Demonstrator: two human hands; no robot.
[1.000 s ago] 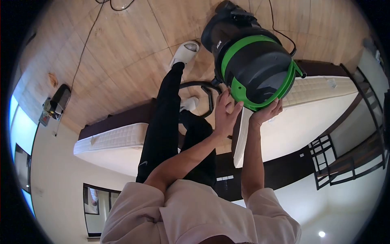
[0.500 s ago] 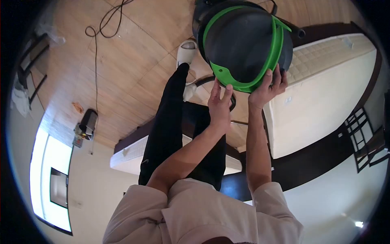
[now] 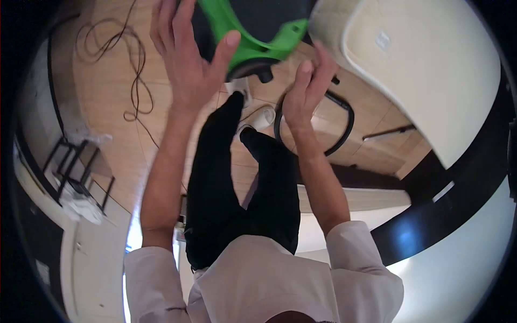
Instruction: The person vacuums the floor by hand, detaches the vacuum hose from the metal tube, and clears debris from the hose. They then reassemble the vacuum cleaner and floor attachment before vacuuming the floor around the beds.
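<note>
A vacuum cleaner with a black body (image 3: 269, 16) and a green rim (image 3: 253, 46) stands at the top of the view, partly cut off. A short black round fitting (image 3: 264, 74) sticks out below the rim. Fingers spread, my left hand (image 3: 188, 64) is at the rim's left side, its thumb overlapping the green edge. My right hand (image 3: 306, 97) is just right of the green tab, slightly blurred, with thumb and fingers apart. Behind my right wrist a black hose (image 3: 351, 121) curves across the floor.
A dark cable (image 3: 142, 70) lies tangled on the tiled floor (image 3: 107, 134) at left. A cream mattress (image 3: 420, 70) fills the upper right, with a thin dark rod (image 3: 390, 133) on the floor beside it. At far left stands a black metal rack (image 3: 75, 167).
My view has turned, and the vacuum cleaner sits higher in it. My hands have moved off the green rim's lower edge and apart, the left going up to the rim's left side.
</note>
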